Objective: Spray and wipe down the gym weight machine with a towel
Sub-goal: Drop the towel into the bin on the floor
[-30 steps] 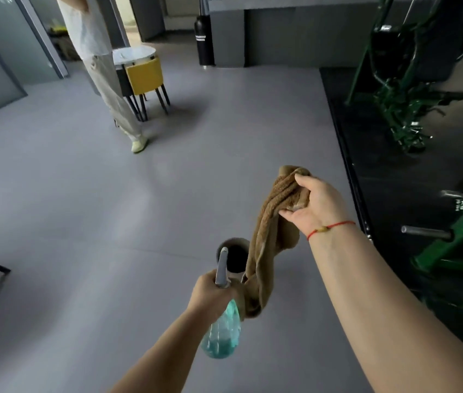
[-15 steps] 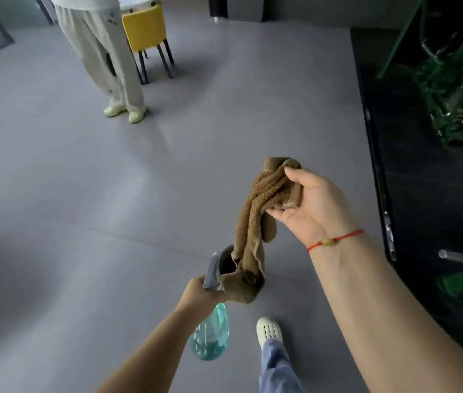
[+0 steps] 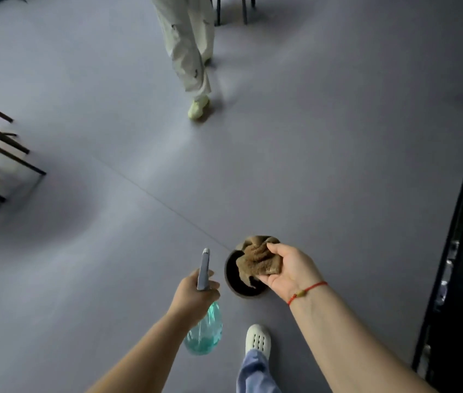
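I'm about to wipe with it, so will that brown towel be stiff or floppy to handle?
Probably floppy: the towel bunches into folds in the right hand, with a corner hanging down. Likely light, since a one-handed pinch carries it. Its fuzzy surface should grip, not slip.

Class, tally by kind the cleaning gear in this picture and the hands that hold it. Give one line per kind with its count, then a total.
hands: 2, the left hand and the right hand
spray bottle: 1
towel: 1
round dark bin: 1
Total: 5
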### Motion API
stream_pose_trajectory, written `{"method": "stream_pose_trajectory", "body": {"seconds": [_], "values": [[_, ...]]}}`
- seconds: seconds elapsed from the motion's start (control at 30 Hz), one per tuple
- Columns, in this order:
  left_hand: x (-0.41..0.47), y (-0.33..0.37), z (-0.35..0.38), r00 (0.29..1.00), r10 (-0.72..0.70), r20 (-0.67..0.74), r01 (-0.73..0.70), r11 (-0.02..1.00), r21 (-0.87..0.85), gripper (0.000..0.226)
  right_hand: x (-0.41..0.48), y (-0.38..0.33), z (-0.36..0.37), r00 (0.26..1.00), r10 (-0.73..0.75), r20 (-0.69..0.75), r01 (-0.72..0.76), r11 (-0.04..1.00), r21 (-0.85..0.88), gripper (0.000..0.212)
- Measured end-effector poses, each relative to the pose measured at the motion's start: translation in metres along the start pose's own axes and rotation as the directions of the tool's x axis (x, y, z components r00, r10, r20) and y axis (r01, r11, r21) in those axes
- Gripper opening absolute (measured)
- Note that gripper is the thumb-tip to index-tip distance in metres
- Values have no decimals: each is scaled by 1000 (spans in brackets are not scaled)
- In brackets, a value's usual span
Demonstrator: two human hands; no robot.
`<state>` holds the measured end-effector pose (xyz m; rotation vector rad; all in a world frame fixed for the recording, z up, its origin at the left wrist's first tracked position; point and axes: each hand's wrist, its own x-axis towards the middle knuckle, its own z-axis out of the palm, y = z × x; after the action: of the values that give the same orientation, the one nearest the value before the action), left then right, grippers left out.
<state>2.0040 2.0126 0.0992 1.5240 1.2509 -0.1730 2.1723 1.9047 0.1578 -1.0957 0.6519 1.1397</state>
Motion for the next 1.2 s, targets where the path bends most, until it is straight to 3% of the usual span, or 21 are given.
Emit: {"method": "stream_pose_trajectory", "body": {"seconds": [0.13, 0.3, 0.5, 0.63, 0.77, 0.9, 0.97, 1.1, 1.2], "values": [[1, 3, 3, 1000, 12, -22, -12, 1000, 6, 40, 34, -1, -14, 994, -25, -110, 15, 995, -94, 32], [-2, 5, 0, 996, 30, -82, -32, 999, -21, 39, 74, 2, -30, 982, -116, -147, 53, 925, -377, 18], [-5, -5, -3, 986, 65, -154, -65, 998, 0, 43, 119, 11, -47, 967, -224, -120, 49, 629, -775, 27], [-8, -13, 1, 984, 92, -152, -87, 995, 42, 43, 124, 13, -48, 986, -130, -107, 11, 682, -732, 10], [-11, -15, 7, 987, 103, -121, -91, 991, 97, 40, 96, 7, -30, 996, -51, -68, -6, 755, -655, 17], [-11, -14, 17, 987, 127, -95, -103, 970, 220, 36, 68, 6, -15, 998, -6, 61, 49, 685, -727, 10], [-10, -10, 24, 988, 139, -73, -112, 950, 292, 39, 59, 10, -13, 992, 20, 121, 80, 647, -758, 16], [-3, -1, 36, 989, 145, -40, -105, 856, 506, 72, 47, 21, -13, 975, -43, 218, 206, 538, -817, 38], [1, 1, 44, 981, 191, 19, -160, 764, 625, 84, 50, 31, -17, 960, -83, 269, 276, 467, -840, 53]]}}
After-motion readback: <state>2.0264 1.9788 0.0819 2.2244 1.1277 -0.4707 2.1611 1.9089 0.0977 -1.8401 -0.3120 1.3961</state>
